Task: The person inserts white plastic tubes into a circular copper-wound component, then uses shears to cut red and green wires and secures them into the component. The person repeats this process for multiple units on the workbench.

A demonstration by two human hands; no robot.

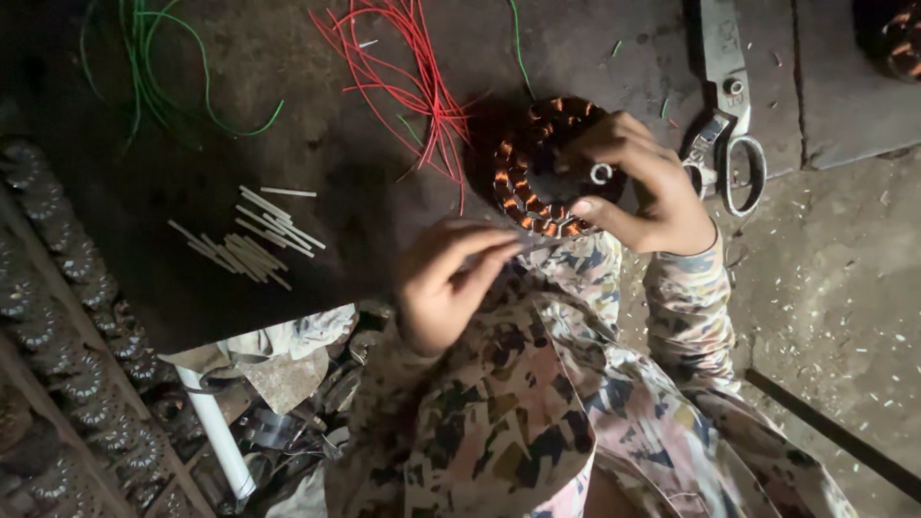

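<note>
The right hand [641, 182] was curled over the far edge of a round motor stator [539, 168], fingers bent on top and the thumb pressed against its near rim, so the piece was gripped and held tilted at the edge of the dark work board [288, 192]. Copper-coloured coils were seen all around the stator's ring, and a small metal ring showed at its centre beside the fingers. The left hand [446, 283] was brought up just below it, thumb and fingers pinched together on something thin and pale at the stator's lower rim; what exactly was pinched could not be told. Both forearms were covered by patterned sleeves [537, 403].

Moving outward, a tangle of red wires [413, 77] was laid on the board just left of the stator. A pair of large metal scissors [727, 115] was lying just right of the right hand. Further left, a small heap of white slips [254, 240] was scattered on the board, well apart from both hands, and green wires [163, 86] were looped near the far left corner. A white pipe [216, 432] was seen below the board's edge.
</note>
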